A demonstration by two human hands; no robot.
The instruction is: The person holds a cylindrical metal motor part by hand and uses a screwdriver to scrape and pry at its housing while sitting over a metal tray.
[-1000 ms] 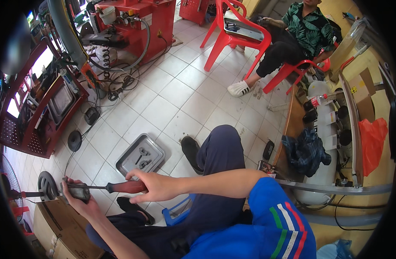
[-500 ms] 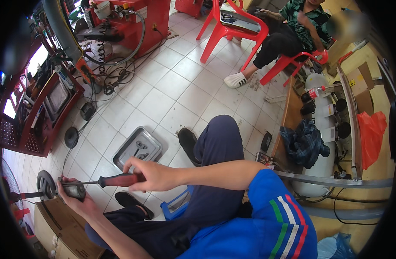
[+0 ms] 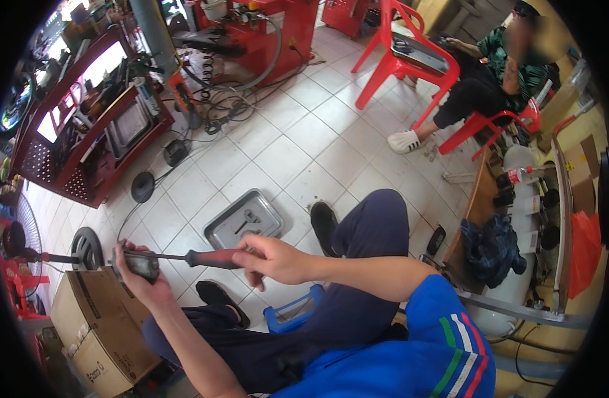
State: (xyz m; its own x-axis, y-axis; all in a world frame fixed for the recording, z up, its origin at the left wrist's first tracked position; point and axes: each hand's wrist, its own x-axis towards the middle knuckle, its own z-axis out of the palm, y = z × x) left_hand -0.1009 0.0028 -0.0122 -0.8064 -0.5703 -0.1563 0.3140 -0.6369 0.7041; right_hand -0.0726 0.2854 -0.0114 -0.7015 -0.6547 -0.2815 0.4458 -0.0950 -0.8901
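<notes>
My left hand [image 3: 145,282] is wrapped round a small grey metal part [image 3: 144,266], whose exact kind I cannot make out. A screwdriver [image 3: 215,259] with a red and black handle lies level across from my right hand [image 3: 274,257], its shaft reaching to the part. The thumb and fingers of my right hand close on the end of the handle. Whether the screwdriver's tip sits in a screw is hidden by my left fingers. Beyond my hands, a metal tray [image 3: 273,229] on the floor holds a few small metal pieces [image 3: 249,220].
A cardboard box [image 3: 105,331] stands by my left forearm, with a fan [image 3: 27,232] behind it. A red tool cart [image 3: 59,179] is at the far left. A blue frame [image 3: 294,312] lies near my legs. Another person [image 3: 490,93] sits on a red chair [image 3: 490,126].
The whole view has shifted, so the scene sits farther right and my left side shows more. My right fingers have loosened and moved back toward the handle's end.
</notes>
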